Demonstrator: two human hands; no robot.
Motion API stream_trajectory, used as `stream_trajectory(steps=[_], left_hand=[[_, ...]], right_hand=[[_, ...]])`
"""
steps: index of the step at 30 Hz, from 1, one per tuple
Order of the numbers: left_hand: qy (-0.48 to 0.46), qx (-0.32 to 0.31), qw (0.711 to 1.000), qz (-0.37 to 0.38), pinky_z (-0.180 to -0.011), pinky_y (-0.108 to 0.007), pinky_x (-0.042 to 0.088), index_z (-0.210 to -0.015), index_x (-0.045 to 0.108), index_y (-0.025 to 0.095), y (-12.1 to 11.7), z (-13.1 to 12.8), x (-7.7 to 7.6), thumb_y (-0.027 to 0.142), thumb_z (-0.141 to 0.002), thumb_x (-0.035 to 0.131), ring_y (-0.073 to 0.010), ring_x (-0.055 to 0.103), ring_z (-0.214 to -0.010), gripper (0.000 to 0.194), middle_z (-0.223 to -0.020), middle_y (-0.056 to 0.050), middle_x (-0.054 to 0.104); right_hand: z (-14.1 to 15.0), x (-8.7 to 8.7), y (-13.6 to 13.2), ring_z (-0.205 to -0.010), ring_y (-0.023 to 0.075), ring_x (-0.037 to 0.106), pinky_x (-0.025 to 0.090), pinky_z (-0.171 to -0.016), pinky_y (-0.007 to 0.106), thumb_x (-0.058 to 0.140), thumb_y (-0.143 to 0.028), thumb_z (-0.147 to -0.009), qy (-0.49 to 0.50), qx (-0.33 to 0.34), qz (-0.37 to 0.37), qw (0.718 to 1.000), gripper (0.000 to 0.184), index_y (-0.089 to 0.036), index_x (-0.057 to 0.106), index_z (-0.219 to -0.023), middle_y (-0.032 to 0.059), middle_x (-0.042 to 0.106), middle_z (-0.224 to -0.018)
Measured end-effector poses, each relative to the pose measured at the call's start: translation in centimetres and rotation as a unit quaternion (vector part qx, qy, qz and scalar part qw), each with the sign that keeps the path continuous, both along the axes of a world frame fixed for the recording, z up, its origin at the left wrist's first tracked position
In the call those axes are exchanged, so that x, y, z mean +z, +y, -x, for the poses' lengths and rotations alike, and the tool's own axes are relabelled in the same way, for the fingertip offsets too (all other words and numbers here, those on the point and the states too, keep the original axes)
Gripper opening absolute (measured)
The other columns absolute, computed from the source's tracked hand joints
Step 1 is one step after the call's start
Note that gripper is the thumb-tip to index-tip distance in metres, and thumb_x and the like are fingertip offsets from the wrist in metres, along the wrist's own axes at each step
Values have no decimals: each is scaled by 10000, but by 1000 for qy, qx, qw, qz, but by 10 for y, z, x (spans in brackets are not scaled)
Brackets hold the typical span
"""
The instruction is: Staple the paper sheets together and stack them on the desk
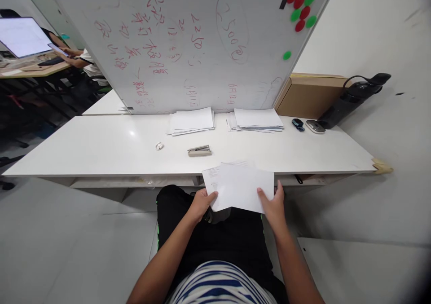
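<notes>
White desk (111, 147), tall whiteboard (208, 84), pale wall (397, 147), grey floor (84, 232)

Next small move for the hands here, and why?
I'd probably square up the held sheets by easing them together between the left hand and right hand. Their top edges look fanned and the bottom edge is uneven, while both hands already grip opposite sides, so a small inward nudge seems enough.

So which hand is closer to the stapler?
Left. The left hand is nearly straight in front of the stapler, toward the body; the right hand is farther off, to the right.
</notes>
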State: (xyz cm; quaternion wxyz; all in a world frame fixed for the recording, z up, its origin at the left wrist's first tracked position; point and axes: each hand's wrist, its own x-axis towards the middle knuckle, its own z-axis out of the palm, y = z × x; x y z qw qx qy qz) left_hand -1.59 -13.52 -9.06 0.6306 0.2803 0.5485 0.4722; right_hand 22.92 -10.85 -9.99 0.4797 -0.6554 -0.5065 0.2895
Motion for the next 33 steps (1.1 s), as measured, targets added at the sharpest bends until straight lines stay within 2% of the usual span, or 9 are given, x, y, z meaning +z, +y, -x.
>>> stream_trajectory(steps=[1, 3, 6, 9, 13, 18, 26, 30, 33], left_hand=[[11, -21, 1000, 1, -800, -370, 525, -959, 716, 117, 0, 3, 1, 377, -670, 777, -245, 681, -849, 394, -973, -114, 727], [35, -57, 998, 6, -774, -353, 521, -944, 721, 114, 2, 8, 7, 357, -679, 759, -244, 678, -836, 362, -967, -113, 727], [65, -117, 991, 19, -749, -323, 508, -916, 724, 112, 5, 14, 20, 273, -693, 711, -242, 669, -845, 276, -950, -102, 729], [86, -206, 974, 22, -705, -292, 492, -840, 727, 113, 8, 18, 32, 207, -688, 653, -224, 657, -795, 193, -864, -76, 731], [87, -304, 948, 16, -660, -272, 472, -778, 725, 116, 9, 14, 42, 175, -670, 602, -209, 636, -745, 174, -808, -55, 722], [79, -317, 945, 13, -686, -276, 473, -805, 721, 123, 7, 6, 45, 142, -651, 592, -208, 630, -764, 202, -835, -56, 718], [49, -348, 936, -20, -804, -308, 476, -1056, 686, 149, -1, -2, 49, 337, -754, 668, -223, 628, -912, 356, -1032, -81, 696], [61, -328, 942, -29, -765, -300, 475, -1031, 678, 126, -2, -4, 45, 431, -770, 664, -221, 632, -869, 402, -1006, -98, 693], [95, -325, 940, -29, -703, -277, 465, -988, 673, 122, -2, -2, 42, 464, -783, 639, -209, 627, -812, 400, -936, -83, 693]], right_hand=[[-8, -1, 1, -1247, 316, 489, 414, -1014, 500, 663, -463, -764, 96, 33, 55, 993, 722, -225, 386, -1387, 138, 508, -1368], [-22, 1, -2, -1076, 278, 621, 514, -896, 425, 689, -447, -753, 253, 123, 160, 946, 635, -236, 468, -1310, 107, 621, -1236], [-39, 4, -10, -908, 251, 680, 548, -793, 374, 761, -383, -694, 348, 147, 244, 893, 536, -198, 581, -1163, 96, 702, -1068], [-50, 4, -14, -854, 246, 687, 546, -753, 353, 786, -363, -667, 351, 116, 261, 892, 484, -179, 629, -1087, 90, 725, -981], [-50, 0, -17, -907, 254, 682, 540, -755, 358, 745, -401, -713, 367, 140, 241, 887, 552, -210, 573, -1201, 79, 708, -1058], [-43, 3, -16, -898, 245, 683, 545, -760, 365, 778, -373, -677, 396, 124, 195, 889, 709, -254, 473, -1306, 68, 694, -1098], [-45, 10, -17, -799, 212, 680, 534, -729, 323, 829, -307, -624, 383, 126, 213, 890, 505, -169, 627, -1066, 80, 729, -939], [-46, 3, -17, -770, 228, 687, 550, -709, 349, 839, -305, -601, 408, 68, 233, 880, 449, -179, 636, -981, 58, 737, -885], [-43, -2, -22, -797, 254, 697, 558, -758, 393, 803, -342, -647, 425, 94, 265, 860, 395, -174, 646, -968, 83, 737, -911]])
